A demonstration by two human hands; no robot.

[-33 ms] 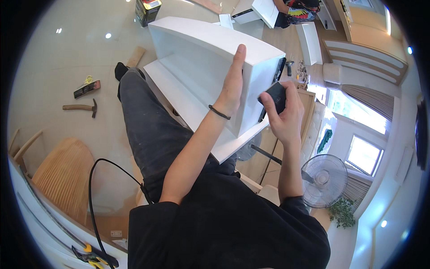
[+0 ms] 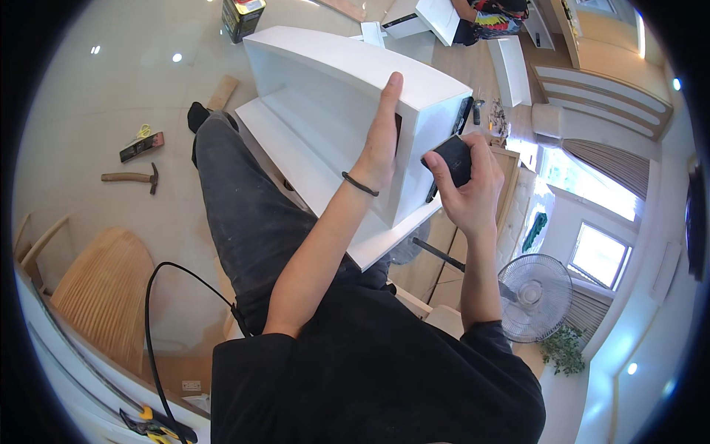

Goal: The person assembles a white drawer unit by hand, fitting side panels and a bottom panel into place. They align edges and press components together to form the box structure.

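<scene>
A white open box (image 2: 325,55), like a drawer, lies tilted across my lap on its wide white panel (image 2: 259,133). My left hand (image 2: 379,148) holds it at the near wall, thumb stretched along the surface; the other fingers are mostly hidden. My right hand (image 2: 479,185) grips a dark, block-shaped piece (image 2: 452,159) between thumb and fingers, close to the box's right end face. A black strip (image 2: 464,115) runs along that face, partly covered by the block and hand.
On the floor at left lie a hammer (image 2: 129,177), a small dark box (image 2: 142,146) and yellow-handled scissors (image 2: 143,132). A wooden chair (image 2: 103,288) stands nearer. At right is a fan (image 2: 534,296). Another person (image 2: 499,18) is at the far side, beside white panels (image 2: 510,70).
My right hand and the dark block have shifted very slightly to the left, and the block has tilted a little. The left hand stays on the box.
</scene>
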